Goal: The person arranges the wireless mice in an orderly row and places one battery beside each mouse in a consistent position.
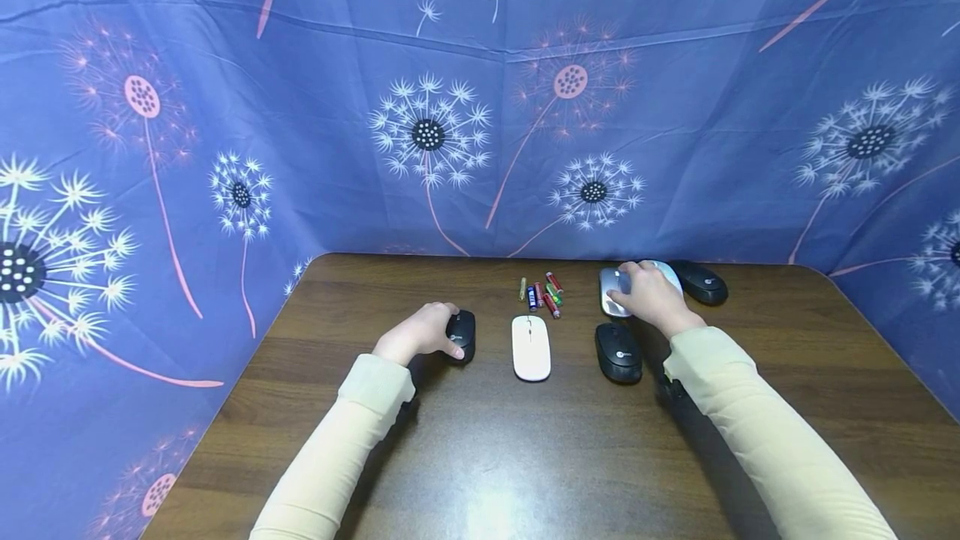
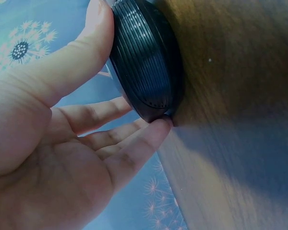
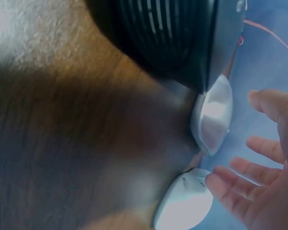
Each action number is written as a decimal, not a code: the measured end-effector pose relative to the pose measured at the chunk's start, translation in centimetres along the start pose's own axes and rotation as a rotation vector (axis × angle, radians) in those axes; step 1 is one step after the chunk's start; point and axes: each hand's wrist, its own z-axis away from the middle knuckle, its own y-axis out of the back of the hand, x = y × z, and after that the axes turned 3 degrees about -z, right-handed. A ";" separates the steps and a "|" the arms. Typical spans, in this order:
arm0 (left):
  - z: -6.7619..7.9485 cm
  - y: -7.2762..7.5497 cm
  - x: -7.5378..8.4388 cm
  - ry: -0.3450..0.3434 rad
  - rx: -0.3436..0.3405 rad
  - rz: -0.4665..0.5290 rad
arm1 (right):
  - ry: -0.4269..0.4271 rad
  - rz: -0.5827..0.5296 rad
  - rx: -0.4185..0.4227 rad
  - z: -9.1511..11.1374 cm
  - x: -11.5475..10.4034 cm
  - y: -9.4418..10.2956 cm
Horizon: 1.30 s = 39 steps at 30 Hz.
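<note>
My left hand (image 1: 423, 333) holds a black computer mouse (image 1: 464, 337) by its sides on the table, left of centre. In the left wrist view, the thumb and fingertips touch the ribbed flank of this mouse (image 2: 146, 60). Toward the back right, my right hand (image 1: 654, 297) hovers over a silver mouse (image 1: 609, 288) and partly covers a whitish-blue mouse (image 1: 670, 272) beside it. The right wrist view shows its fingers (image 3: 240, 182) spread and relaxed, close above the silver mouse (image 3: 215, 115) and the pale mouse (image 3: 185, 203), gripping neither.
A white mouse (image 1: 531, 348) lies mid-table, with several small coloured batteries (image 1: 552, 300) behind it. Another black mouse (image 1: 618, 353) sits in front of the right hand, and one more black mouse (image 1: 703, 283) lies at the back right. A blue dandelion-print cloth (image 1: 495, 132) hangs behind the wooden table (image 1: 315, 340).
</note>
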 end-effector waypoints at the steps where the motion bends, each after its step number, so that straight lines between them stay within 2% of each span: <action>1: 0.0 0.0 0.0 0.000 0.002 -0.003 | -0.001 -0.004 -0.003 -0.1 0.1 -0.2; 7: 0.2 0.1 0.3 0.002 0.008 -0.004 | -0.008 -0.039 -0.027 -0.5 0.7 -1.0; 15: 0.1 0.1 0.4 -0.011 0.013 -0.003 | -0.050 -0.048 -0.103 -1.1 0.9 -1.6; 19: 0.0 0.1 0.3 -0.011 0.008 -0.006 | -0.044 -0.041 -0.126 -1.4 0.7 -1.7; 39: -0.1 0.2 0.1 -0.004 0.001 -0.005 | -0.079 -0.038 -0.175 -3.0 0.6 -2.1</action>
